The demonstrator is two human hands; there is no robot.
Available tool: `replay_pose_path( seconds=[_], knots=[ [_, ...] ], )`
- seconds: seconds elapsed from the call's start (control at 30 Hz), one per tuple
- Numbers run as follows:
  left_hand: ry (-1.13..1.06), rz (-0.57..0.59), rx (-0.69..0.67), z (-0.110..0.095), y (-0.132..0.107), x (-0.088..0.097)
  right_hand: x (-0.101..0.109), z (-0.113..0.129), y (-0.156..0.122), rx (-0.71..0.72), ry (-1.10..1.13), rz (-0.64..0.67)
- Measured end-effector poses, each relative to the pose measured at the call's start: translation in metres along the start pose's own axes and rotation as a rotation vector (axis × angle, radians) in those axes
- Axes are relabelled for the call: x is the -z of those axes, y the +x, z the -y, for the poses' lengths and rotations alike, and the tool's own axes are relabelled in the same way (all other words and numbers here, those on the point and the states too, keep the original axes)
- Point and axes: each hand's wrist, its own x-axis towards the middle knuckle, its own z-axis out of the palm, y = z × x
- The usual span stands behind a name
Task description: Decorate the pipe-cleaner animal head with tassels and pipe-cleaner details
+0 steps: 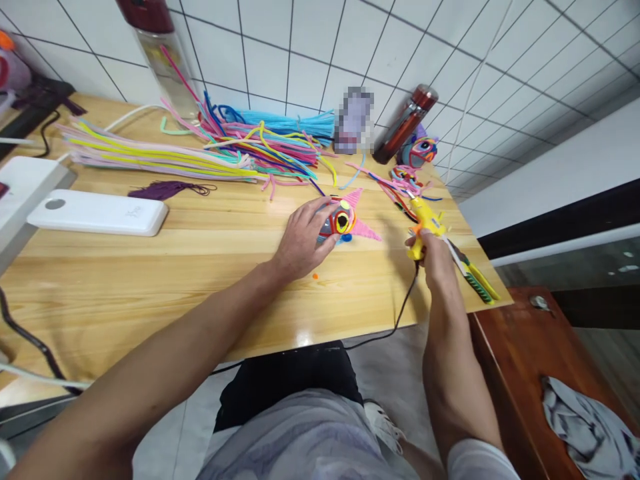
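My left hand [306, 237] is wrapped round a small grey craft figure [342, 222] on the wooden table. The figure has a yellow-and-black eye ringed in red and pink pointed pieces at its far end; my fingers cover its near side. At the right, my right hand [431, 250] grips a yellow glue gun [425, 219] by its handle, nozzle angled up and to the left. A black cord runs from the gun down over the table's front edge. Just past the nozzle lie loose pipe cleaners [387, 181].
Bundles of coloured pipe cleaners [165, 155] stretch along the back. A white power bank [100, 213] and a purple tassel [163, 190] lie left. A dark red flask [407, 123] and another craft figure [418, 152] stand back right. A green-handled tool [477, 280] lies near the right edge.
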Motion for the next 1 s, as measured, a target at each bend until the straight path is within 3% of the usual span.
replay_pose_path(
  seconds=[0.07, 0.17, 0.27, 0.37, 0.43, 0.53, 0.63, 0.77, 1.0],
  knots=[
    [0.004, -0.011, 0.003, 0.0, 0.0, 0.0, -0.006, 0.0, 0.018, 0.026, -0.324, 0.058],
    [0.002, -0.021, -0.008, 0.0, 0.0, -0.001, -0.014, 0.004, 0.031, 0.189, -0.741, 0.165],
    [-0.007, -0.018, -0.014, 0.001, 0.0, -0.001, -0.014, 0.007, 0.027, 0.159, -0.912, 0.136],
    [-0.01, 0.002, -0.002, 0.001, 0.0, -0.001, -0.014, 0.013, -0.003, 0.109, -0.788, -0.024],
    [-0.011, 0.014, 0.004, 0.001, 0.001, -0.001, -0.022, 0.019, -0.038, 0.328, -0.553, -0.053],
    [-0.015, 0.022, 0.014, 0.002, 0.002, 0.0, -0.046, 0.032, -0.097, 0.69, -0.302, 0.224],
    [-0.014, 0.034, 0.032, 0.002, 0.002, -0.001, -0.071, 0.044, -0.13, 0.827, -0.317, 0.38],
    [-0.017, 0.032, 0.039, 0.002, 0.002, -0.002, -0.088, 0.049, -0.126, 0.883, -0.434, 0.412],
    [-0.037, 0.026, 0.04, -0.002, 0.002, 0.001, -0.099, 0.046, -0.119, 0.922, -0.479, 0.39]
  ],
)
